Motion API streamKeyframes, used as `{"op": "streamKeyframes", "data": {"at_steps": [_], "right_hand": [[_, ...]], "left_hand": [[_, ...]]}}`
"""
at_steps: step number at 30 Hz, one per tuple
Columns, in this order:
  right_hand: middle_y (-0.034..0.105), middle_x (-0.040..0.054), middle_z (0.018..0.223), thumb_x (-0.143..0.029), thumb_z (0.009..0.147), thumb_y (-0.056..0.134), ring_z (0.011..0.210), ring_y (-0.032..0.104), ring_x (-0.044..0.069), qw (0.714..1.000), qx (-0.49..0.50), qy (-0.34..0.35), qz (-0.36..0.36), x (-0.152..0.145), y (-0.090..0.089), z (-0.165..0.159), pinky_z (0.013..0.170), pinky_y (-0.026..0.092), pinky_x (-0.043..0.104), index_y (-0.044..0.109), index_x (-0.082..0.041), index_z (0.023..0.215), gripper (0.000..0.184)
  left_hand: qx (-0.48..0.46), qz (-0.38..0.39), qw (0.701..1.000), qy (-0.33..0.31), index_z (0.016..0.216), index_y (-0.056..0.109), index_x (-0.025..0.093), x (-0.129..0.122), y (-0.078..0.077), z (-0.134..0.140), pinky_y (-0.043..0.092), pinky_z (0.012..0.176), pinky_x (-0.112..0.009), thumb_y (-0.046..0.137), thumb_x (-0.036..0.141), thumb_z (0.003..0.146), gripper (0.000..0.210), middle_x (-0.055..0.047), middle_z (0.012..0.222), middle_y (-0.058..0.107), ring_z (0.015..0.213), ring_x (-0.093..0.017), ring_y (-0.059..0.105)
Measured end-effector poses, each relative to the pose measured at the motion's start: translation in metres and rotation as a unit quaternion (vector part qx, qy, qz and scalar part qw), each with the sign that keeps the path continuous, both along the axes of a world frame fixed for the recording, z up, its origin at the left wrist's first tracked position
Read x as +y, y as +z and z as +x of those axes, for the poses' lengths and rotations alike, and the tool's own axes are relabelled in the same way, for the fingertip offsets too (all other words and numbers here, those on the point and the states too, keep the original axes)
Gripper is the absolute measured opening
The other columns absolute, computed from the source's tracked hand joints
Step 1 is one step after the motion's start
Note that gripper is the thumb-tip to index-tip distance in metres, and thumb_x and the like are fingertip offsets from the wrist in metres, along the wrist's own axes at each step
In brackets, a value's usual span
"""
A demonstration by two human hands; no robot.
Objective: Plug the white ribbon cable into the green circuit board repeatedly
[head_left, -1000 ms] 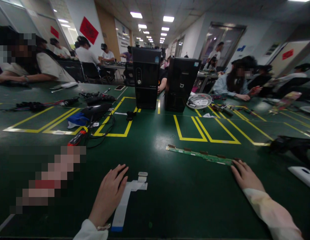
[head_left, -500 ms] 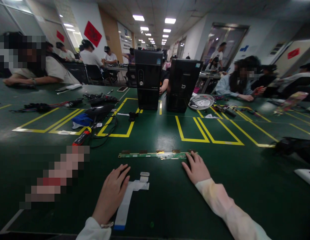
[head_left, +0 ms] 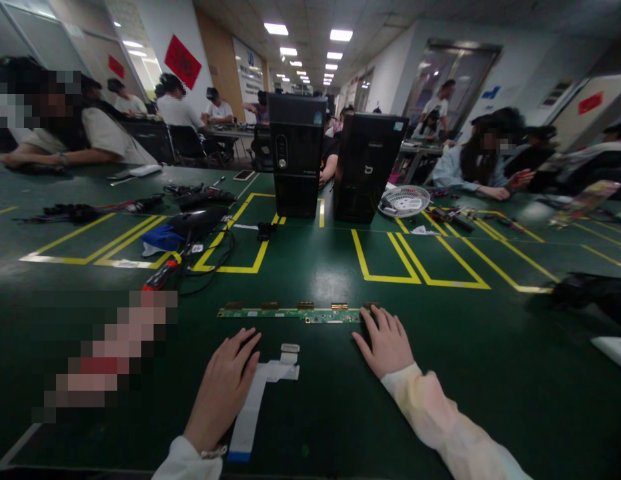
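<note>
A long, narrow green circuit board [head_left: 270, 314] lies flat across the table in front of me, with several brown-gold tabs along its far edge. My right hand [head_left: 385, 343] rests on the board's right end, fingers spread and fingertips touching it; that end is partly hidden under them. My left hand [head_left: 225, 380] lies palm down on the table, fingers stretched out and holding nothing. Beside it, partly under its edge, is a white flat ribbon cable [head_left: 253, 407] with a blue end and a connector at the far end.
Two black computer towers [head_left: 296, 160] stand at the back. A screwdriver [head_left: 161, 277], dark cables [head_left: 205, 237] and a blue-black item are at left. A white basket [head_left: 404, 201] sits behind, right. Yellow tape [head_left: 390, 279] marks the green table [head_left: 310, 260]. Several people sit around.
My right hand has moved a little to the left, and the circuit board has slid left with it. My left hand and the ribbon cable have stayed in place.
</note>
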State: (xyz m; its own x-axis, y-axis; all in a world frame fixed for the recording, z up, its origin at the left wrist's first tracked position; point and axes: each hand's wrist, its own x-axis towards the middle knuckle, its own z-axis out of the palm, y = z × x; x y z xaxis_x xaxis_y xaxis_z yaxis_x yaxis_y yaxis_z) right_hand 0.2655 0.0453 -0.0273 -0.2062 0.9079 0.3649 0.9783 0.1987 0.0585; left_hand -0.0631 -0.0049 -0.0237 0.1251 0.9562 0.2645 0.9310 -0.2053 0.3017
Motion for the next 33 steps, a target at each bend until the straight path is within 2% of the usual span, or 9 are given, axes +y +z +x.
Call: {"op": "streamKeyframes", "data": {"at_steps": [3, 6, 8, 13, 17, 22, 28, 33], "right_hand": [[0.046, 0.0158, 0.136, -0.038, 0.091, 0.044, 0.129, 0.036, 0.031, 0.993, -0.004, 0.121, 0.005, 0.009, 0.006, 0.009, 0.106, 0.031, 0.053, 0.052, -0.014, 0.13, 0.046], [0.041, 0.0132, 0.141, -0.033, 0.092, 0.042, 0.133, 0.032, 0.027, 0.961, 0.003, 0.276, -0.025, 0.021, 0.01, 0.019, 0.108, 0.03, 0.05, 0.052, -0.017, 0.129, 0.041], [0.042, 0.0137, 0.14, -0.031, 0.094, 0.04, 0.132, 0.035, 0.025, 0.947, 0.029, 0.317, -0.038, 0.029, 0.011, 0.024, 0.107, 0.034, 0.048, 0.053, -0.017, 0.126, 0.038], [0.047, 0.0149, 0.134, -0.033, 0.094, 0.038, 0.126, 0.042, 0.024, 0.946, 0.082, 0.307, -0.062, 0.035, 0.008, 0.03, 0.103, 0.04, 0.046, 0.054, -0.017, 0.125, 0.038], [0.046, 0.0139, 0.135, -0.037, 0.094, 0.04, 0.127, 0.041, 0.025, 0.943, 0.078, 0.309, -0.092, 0.032, 0.007, 0.029, 0.103, 0.039, 0.047, 0.053, -0.019, 0.128, 0.041], [0.046, 0.0138, 0.134, -0.038, 0.094, 0.041, 0.125, 0.042, 0.025, 0.944, 0.082, 0.301, -0.104, 0.031, 0.007, 0.028, 0.103, 0.038, 0.046, 0.053, -0.019, 0.128, 0.041], [0.046, 0.0143, 0.134, -0.039, 0.093, 0.043, 0.126, 0.041, 0.026, 0.947, 0.082, 0.293, -0.102, 0.028, 0.005, 0.025, 0.104, 0.037, 0.047, 0.052, -0.018, 0.129, 0.043], [0.046, 0.0142, 0.135, -0.038, 0.093, 0.042, 0.127, 0.04, 0.026, 0.948, 0.083, 0.291, -0.102, 0.027, 0.003, 0.024, 0.105, 0.036, 0.049, 0.052, -0.018, 0.129, 0.042]], "left_hand": [[-0.005, -0.001, 1.0, 0.002, 0.129, 0.053, 0.02, 0.0, 0.0, 0.0, 0.033, 0.108, -0.049, 0.037, 0.04, 0.093, 0.044, -0.009, 0.136, 0.052, 0.128, -0.025, 0.045], [-0.005, -0.006, 1.0, 0.002, 0.13, 0.053, 0.02, 0.001, -0.001, 0.0, 0.034, 0.108, -0.05, 0.037, 0.04, 0.093, 0.044, -0.009, 0.136, 0.052, 0.128, -0.026, 0.045], [-0.004, -0.005, 1.0, 0.002, 0.13, 0.052, 0.02, 0.001, -0.001, 0.0, 0.034, 0.108, -0.05, 0.037, 0.039, 0.093, 0.044, -0.009, 0.136, 0.052, 0.128, -0.026, 0.045], [-0.028, 0.007, 0.999, -0.015, 0.131, 0.051, 0.023, -0.001, 0.004, -0.001, 0.035, 0.107, -0.05, 0.038, 0.036, 0.094, 0.041, -0.007, 0.135, 0.054, 0.127, -0.024, 0.047], [-0.038, 0.004, 0.996, -0.081, 0.131, 0.051, 0.027, -0.007, 0.011, 0.003, 0.037, 0.107, -0.049, 0.039, 0.031, 0.094, 0.038, -0.006, 0.136, 0.052, 0.129, -0.023, 0.045], [0.016, -0.018, 0.988, -0.15, 0.13, 0.051, 0.03, -0.017, 0.017, 0.02, 0.037, 0.106, -0.049, 0.042, 0.03, 0.093, 0.038, -0.004, 0.134, 0.055, 0.128, -0.023, 0.046], [0.065, -0.015, 0.983, -0.172, 0.13, 0.051, 0.026, -0.022, 0.018, 0.05, 0.039, 0.106, -0.047, 0.043, 0.03, 0.093, 0.038, -0.005, 0.132, 0.056, 0.123, -0.022, 0.051], [0.069, -0.013, 0.984, -0.165, 0.132, 0.047, 0.016, -0.024, 0.015, 0.082, 0.044, 0.102, -0.044, 0.047, 0.03, 0.091, 0.043, -0.011, 0.137, 0.052, 0.124, -0.025, 0.049]]}}
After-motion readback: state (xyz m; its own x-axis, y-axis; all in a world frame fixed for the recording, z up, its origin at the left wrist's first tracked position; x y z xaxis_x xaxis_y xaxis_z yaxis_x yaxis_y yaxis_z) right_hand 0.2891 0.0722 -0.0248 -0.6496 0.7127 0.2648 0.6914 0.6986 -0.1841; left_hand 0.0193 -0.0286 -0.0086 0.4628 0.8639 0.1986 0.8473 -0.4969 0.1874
